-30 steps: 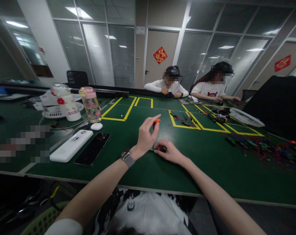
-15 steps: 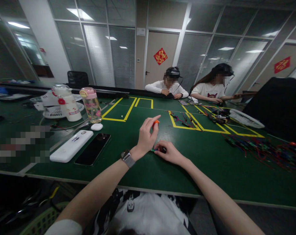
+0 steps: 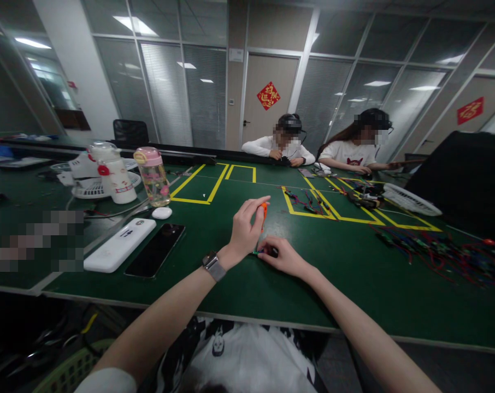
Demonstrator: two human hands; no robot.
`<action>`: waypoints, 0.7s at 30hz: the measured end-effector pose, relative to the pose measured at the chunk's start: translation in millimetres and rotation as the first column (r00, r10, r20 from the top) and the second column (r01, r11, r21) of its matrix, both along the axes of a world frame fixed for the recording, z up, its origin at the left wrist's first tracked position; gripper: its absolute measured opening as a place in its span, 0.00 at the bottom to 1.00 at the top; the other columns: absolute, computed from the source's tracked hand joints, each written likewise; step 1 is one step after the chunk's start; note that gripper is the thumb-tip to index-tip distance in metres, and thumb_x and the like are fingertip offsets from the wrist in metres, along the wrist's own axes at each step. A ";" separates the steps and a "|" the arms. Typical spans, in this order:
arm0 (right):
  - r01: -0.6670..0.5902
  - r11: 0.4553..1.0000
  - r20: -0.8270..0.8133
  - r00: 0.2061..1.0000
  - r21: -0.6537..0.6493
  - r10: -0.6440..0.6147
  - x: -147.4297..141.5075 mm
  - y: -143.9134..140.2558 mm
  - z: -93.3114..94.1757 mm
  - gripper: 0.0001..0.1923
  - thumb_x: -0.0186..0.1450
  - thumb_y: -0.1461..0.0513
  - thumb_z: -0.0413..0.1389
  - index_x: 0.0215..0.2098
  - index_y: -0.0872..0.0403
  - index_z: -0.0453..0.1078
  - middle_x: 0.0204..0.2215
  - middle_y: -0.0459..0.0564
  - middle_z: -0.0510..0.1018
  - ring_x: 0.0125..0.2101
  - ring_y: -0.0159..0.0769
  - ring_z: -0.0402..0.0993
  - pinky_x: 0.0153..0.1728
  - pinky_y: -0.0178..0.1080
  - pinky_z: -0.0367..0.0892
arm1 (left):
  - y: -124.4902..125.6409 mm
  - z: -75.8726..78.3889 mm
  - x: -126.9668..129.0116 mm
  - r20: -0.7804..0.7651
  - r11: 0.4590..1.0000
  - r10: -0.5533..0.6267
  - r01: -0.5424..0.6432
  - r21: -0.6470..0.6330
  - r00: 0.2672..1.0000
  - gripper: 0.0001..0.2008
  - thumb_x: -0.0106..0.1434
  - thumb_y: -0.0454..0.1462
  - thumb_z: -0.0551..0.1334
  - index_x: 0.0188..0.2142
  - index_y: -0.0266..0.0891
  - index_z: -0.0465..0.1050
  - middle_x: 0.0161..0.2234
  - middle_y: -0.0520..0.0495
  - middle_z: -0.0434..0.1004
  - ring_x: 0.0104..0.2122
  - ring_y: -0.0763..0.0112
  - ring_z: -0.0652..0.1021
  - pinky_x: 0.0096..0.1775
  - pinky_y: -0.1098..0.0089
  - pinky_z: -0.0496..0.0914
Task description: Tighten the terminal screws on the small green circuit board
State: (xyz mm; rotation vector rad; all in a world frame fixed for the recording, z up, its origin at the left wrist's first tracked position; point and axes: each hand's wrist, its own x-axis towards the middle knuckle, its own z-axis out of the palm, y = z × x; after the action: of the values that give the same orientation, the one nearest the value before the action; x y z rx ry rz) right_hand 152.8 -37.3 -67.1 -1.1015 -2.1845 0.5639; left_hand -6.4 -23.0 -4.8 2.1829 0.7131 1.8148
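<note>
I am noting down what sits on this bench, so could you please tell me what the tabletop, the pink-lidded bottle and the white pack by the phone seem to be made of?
Tabletop: probably a matte green mat, soft dull glare, taped yellow lines.
Bottle: clear plastic, likely; see-through wall, opaque pink lid.
White pack: smooth satin plastic by its look, rounded moulded corners.

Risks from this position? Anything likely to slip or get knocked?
1. The left hand pinches the orange-handled tool by its fingertips only; it may slip off the small part that the right hand pins to the table.
2. The part is mostly hidden under the fingers, so alignment is hard to check.
3. The phone lies close to the left forearm; a sweep could nudge it.
</note>
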 end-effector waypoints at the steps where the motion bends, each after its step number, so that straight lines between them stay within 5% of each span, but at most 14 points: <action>1: 0.001 1.000 0.003 1.000 0.001 -0.001 0.0 0.0 -0.1 0.03 0.60 0.65 0.59 0.33 0.55 0.72 0.26 0.45 0.71 0.25 0.31 0.66 0.28 0.33 0.63 | 0.3 -0.1 0.2 0.001 1.000 0.015 -0.015 0.001 1.000 0.13 0.70 0.33 0.51 0.49 0.40 0.70 0.42 0.46 0.75 0.43 0.69 0.75 0.45 0.66 0.69; 7: 0.000 1.000 0.010 1.000 0.011 0.000 0.8 0.8 -2.9 0.03 0.60 0.65 0.59 0.34 0.55 0.73 0.26 0.45 0.72 0.25 0.31 0.66 0.28 0.33 0.62 | -0.3 0.1 0.5 -0.012 0.992 0.122 -0.122 0.044 0.992 0.09 0.66 0.37 0.58 0.44 0.41 0.74 0.36 0.48 0.69 0.37 0.69 0.72 0.40 0.68 0.69; 15: -0.006 1.000 0.008 1.000 0.011 0.006 0.6 0.4 -0.8 0.03 0.60 0.65 0.59 0.34 0.55 0.73 0.26 0.45 0.71 0.25 0.30 0.67 0.28 0.33 0.62 | 0.3 0.2 1.3 0.001 1.000 0.006 -0.006 0.009 1.000 0.14 0.70 0.35 0.50 0.51 0.41 0.70 0.43 0.45 0.76 0.44 0.68 0.75 0.47 0.65 0.69; 21: -0.003 1.000 0.006 1.000 0.012 0.003 -0.5 0.0 -0.2 0.03 0.60 0.65 0.59 0.34 0.55 0.73 0.25 0.45 0.71 0.25 0.30 0.66 0.27 0.33 0.62 | 0.6 -1.6 0.9 -0.008 0.990 0.129 -0.128 0.060 0.992 0.10 0.67 0.38 0.58 0.45 0.41 0.74 0.36 0.47 0.70 0.38 0.69 0.73 0.41 0.67 0.69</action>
State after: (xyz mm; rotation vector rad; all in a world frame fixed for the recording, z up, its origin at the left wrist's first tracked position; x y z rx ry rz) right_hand 152.3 -37.3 -67.3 -1.0953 -2.1918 0.5483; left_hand -5.5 -22.3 -6.4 2.2341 0.8301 1.9097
